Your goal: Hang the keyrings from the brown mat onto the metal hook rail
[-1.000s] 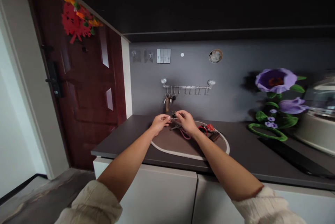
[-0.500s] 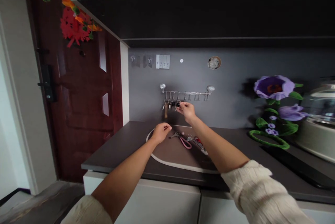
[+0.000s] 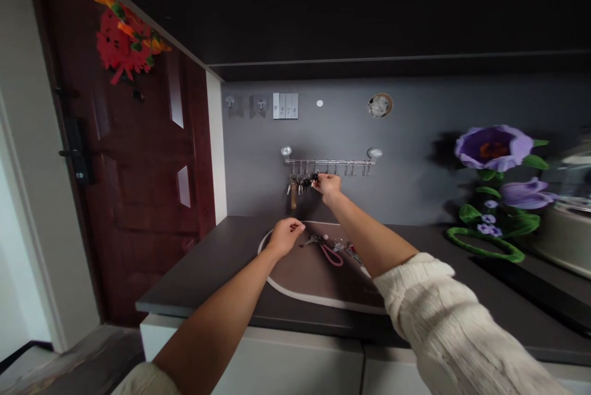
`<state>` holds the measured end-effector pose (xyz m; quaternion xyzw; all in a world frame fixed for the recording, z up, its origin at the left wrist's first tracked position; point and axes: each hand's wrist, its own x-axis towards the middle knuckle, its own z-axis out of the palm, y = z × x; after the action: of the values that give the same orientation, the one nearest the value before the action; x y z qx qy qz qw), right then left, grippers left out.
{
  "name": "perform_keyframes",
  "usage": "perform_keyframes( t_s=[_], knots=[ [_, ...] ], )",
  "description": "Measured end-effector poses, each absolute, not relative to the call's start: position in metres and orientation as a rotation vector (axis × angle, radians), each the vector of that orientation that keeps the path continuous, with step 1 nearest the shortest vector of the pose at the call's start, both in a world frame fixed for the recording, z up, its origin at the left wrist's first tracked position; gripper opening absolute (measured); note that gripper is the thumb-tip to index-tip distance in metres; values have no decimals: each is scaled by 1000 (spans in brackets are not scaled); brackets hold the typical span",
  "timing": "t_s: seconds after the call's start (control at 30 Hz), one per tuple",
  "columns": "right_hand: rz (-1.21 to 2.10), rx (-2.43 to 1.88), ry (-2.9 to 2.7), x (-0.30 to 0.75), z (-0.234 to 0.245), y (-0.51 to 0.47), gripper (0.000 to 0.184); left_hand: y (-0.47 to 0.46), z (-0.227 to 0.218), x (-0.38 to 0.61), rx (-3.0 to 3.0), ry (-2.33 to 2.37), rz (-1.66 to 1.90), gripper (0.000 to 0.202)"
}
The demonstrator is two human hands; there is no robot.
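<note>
My right hand (image 3: 329, 187) is at the clear hook rail (image 3: 330, 162) on the wall. Its fingers pinch a bunch of keys (image 3: 315, 178) with a black head, close below one of the hooks; the fingers partly hide it. To its left, several other key bunches (image 3: 302, 184) and a brown strap (image 3: 293, 196) hang from the rail. My left hand (image 3: 284, 237) hovers low over the brown mat (image 3: 305, 278), fingers curled together, nothing visible in them. Beside it on the mat lie loose keys (image 3: 314, 240), a pink loop strap (image 3: 331, 255) and more keys (image 3: 339, 246), partly behind my right forearm.
A dark shelf (image 3: 351, 13) overhangs the counter (image 3: 207, 259). Purple plush flowers (image 3: 494, 149) with a green base stand at the right, next to a pale appliance (image 3: 566, 235). A dark red door (image 3: 143, 198) is on the left. Small wall hooks (image 3: 261, 104) are above the rail.
My right hand has lifted the black-headed keys slightly, nearer the hook rail. My left hand stays over the mat. The view has shifted a little.
</note>
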<state>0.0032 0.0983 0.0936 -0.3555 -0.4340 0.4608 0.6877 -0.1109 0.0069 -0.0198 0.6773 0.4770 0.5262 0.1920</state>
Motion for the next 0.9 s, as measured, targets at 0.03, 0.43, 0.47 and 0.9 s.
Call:
perform_keyframes(
  t_s=[0.03, 0.43, 0.47, 0.9],
  knots=[
    [1020, -816, -970, 3, 93, 99, 14, 7, -20, -111, 1900, 1338, 1477, 18],
    [1026, -868, -996, 9, 85, 94, 15, 6, -19, -111, 1852, 1328, 1482, 18],
    [1026, -862, -999, 9, 84, 93, 15, 6, -20, -111, 1855, 1326, 1482, 19],
    [1069, -880, -1016, 20, 72, 89, 17, 2, -18, -111, 1832, 1326, 1449, 20]
  ],
)
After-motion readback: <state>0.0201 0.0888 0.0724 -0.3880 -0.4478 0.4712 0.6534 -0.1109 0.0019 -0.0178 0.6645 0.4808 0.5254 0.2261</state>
